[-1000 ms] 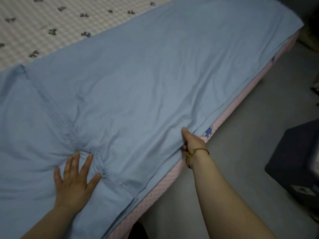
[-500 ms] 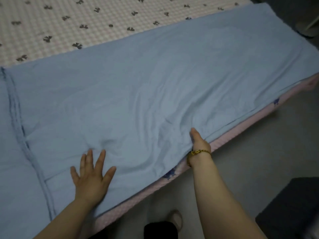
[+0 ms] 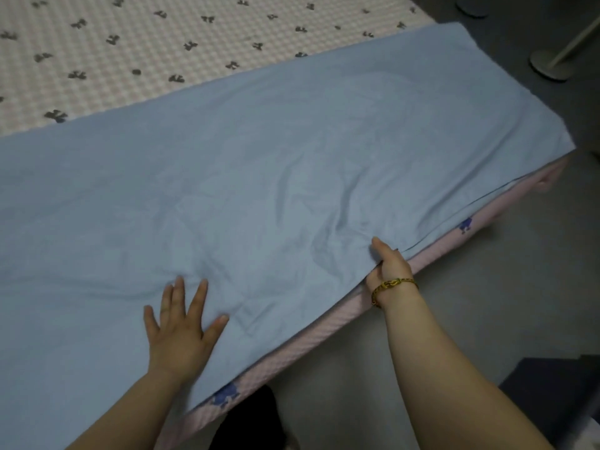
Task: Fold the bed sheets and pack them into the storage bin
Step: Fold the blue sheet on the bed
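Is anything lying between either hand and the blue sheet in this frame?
Nothing visible. The left hand lies flat on the blue sheet, and the right hand grips its near edge at the side of the mattress.

Dim, flat indoor light w/ a grey-blue cast; src can't be told. Blue bed sheet (image 3: pixel 292 151) evenly lit, soft shadows only in creases nr centre. Floor (image 3: pixel 470 303) at 3–4 o'clock darker; dark boxy shape (image 3: pixel 558 394) at 5 o'clock nearly black, detail lost. Wide-angle bend curves mattress edge (image 3: pixel 324 326) twd 2 o'clock. Whole pic soft, smeary; forearms (image 3: pixel 438 368) at 6 o'clock blurriest.
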Action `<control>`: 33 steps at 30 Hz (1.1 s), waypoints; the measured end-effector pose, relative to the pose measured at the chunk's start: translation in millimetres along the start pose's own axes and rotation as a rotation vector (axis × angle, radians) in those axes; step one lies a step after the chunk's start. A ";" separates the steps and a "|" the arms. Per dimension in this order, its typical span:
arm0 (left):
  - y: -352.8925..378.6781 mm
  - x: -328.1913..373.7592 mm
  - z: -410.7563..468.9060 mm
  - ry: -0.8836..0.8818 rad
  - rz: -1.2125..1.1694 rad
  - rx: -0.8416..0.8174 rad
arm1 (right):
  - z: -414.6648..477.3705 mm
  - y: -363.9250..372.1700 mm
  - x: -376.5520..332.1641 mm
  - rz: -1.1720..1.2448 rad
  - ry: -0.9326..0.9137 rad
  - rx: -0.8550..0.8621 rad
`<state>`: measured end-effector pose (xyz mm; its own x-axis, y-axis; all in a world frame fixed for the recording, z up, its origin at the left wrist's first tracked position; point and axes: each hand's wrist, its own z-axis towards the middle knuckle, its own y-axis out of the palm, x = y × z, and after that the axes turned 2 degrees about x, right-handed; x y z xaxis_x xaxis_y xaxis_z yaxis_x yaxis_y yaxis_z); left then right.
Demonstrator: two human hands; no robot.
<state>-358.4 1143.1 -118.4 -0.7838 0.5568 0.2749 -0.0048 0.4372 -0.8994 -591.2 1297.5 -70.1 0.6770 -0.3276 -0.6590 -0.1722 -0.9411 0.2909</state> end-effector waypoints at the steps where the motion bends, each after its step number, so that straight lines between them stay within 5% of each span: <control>1: 2.5 15.5 12.6 0.016 -0.010 -0.009 | 11.9 2.3 -14.0 -0.007 -0.009 0.026; 15: 22.0 248.1 139.0 0.353 0.053 -0.127 | 145.6 -32.9 -173.8 0.051 -0.175 0.167; 26: 87.7 501.5 189.6 0.345 0.112 -0.106 | 281.3 -121.5 -338.8 0.056 -0.036 -0.086; 33: 108.3 564.6 204.2 0.358 0.171 -0.091 | 328.6 -155.4 -382.5 -0.049 0.158 0.015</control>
<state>-928.3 1360.7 -130.0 -0.5030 0.8305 0.2393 0.1748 0.3689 -0.9129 -1058.6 1541.6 -91.1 0.7889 -0.2647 -0.5546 -0.1455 -0.9573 0.2499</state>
